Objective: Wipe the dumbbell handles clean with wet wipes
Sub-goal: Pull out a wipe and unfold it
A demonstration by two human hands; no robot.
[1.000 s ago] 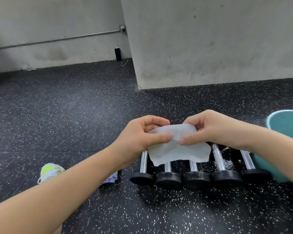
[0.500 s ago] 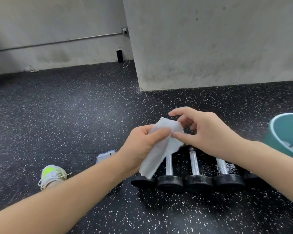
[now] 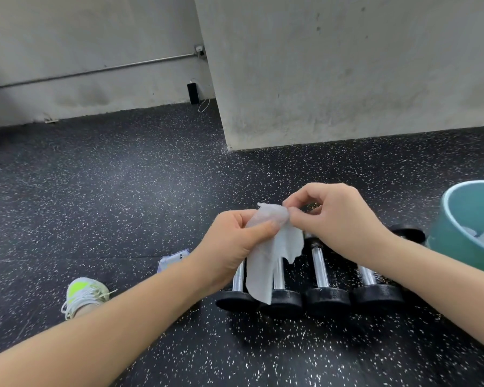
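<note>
Several dumbbells (image 3: 320, 277) with chrome handles and black ends lie side by side on the speckled floor. Above them my left hand (image 3: 229, 247) grips a white wet wipe (image 3: 266, 263), which hangs down over the left dumbbell handles. My right hand (image 3: 338, 222) pinches the wipe's upper right edge between thumb and fingertips. Both hands are held in the air, just above the dumbbells, and hide the far ends of most of them.
A teal bin (image 3: 456, 236) with used wipes inside stands at the right. A wipe packet (image 3: 173, 259) lies on the floor left of the dumbbells. My shoe (image 3: 81, 296) is at the lower left. A concrete pillar (image 3: 347, 79) rises behind.
The wipe was stretched flat between both hands, then gathered into my left hand so it hangs down. My right hand now pinches its top edge.
</note>
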